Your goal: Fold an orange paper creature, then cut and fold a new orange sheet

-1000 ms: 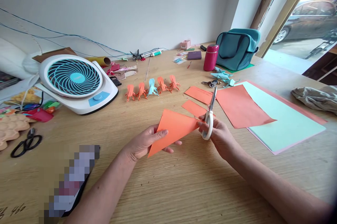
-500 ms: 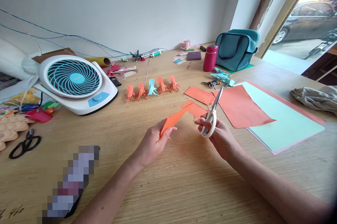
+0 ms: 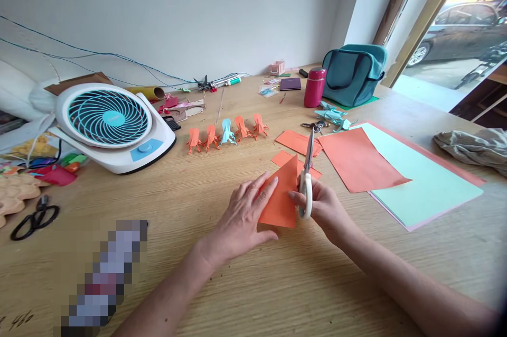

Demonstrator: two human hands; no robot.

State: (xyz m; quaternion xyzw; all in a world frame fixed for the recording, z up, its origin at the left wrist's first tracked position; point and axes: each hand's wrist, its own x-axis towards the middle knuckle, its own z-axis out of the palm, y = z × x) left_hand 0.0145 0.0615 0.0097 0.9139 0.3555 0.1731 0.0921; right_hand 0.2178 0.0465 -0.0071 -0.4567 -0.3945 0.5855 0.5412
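My left hand [image 3: 247, 210] lies over an orange piece of paper [image 3: 283, 199], its fingers stretched out and spread, the thumb apart at the lower edge. The paper looks folded to a point at the top. White-handled scissors [image 3: 306, 189] are in my right hand [image 3: 322, 205], blades closed and pointing away from me. My right fingers also touch the paper's right edge. Behind it lie an orange strip [image 3: 281, 157] and a further orange piece [image 3: 295, 141]. A large orange sheet [image 3: 358, 160] rests on pale green sheets [image 3: 431, 184] at the right.
Folded paper figures [image 3: 227, 132] stand in a row beyond my hands. At the left are a white fan [image 3: 111, 120], black scissors [image 3: 37, 218] and a blurred-out item [image 3: 106, 273]. Farther back right stand a pink flask [image 3: 315, 87] and a teal bag [image 3: 354, 75], with keys [image 3: 317, 125] nearby.
The orange paper has come down and turned, now lying under my spread left hand instead of pinched and raised. My right hand with the scissors has moved slightly left and down against it.
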